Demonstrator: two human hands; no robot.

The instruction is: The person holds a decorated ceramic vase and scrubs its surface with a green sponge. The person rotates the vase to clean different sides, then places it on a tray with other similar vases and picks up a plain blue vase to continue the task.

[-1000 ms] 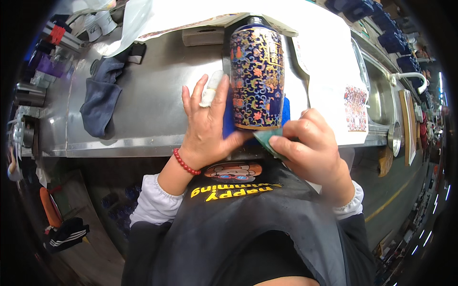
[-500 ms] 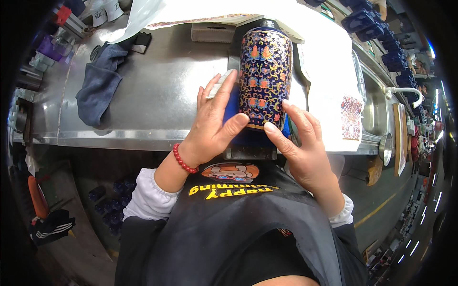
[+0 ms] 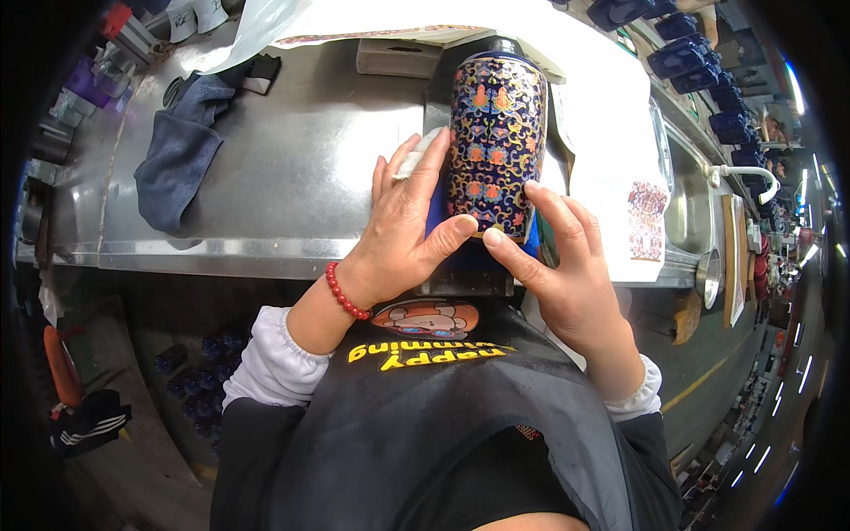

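A dark blue vase [image 3: 498,142] with a dense floral pattern in gold, orange and turquoise lies with its narrow neck pointing away from me. Stretched along its left side is my left hand [image 3: 398,217], fingers apart, thumb on the near end. A white piece [image 3: 414,159] sits on or between the left fingers; I cannot tell which. My right hand [image 3: 567,265] is spread at the near right corner, with thumb and index fingertips touching the patterned surface. Blue cloth-like material [image 3: 469,257] shows under the vase, largely hidden.
A grey-blue cloth [image 3: 181,159] lies on the metal worktop [image 3: 292,159] at left. Behind is a shallow box [image 3: 398,59]. White sheeting [image 3: 593,115] and a printed patterned sheet [image 3: 646,219] are at right, before a sink [image 3: 686,199] with a white tap [image 3: 753,173]. Several blue vessels [image 3: 677,57] stand beyond.
My left thumb has slid right along the vase's near end, closer to my right thumb. The right thumb has shifted slightly left. The whole view has moved a little.
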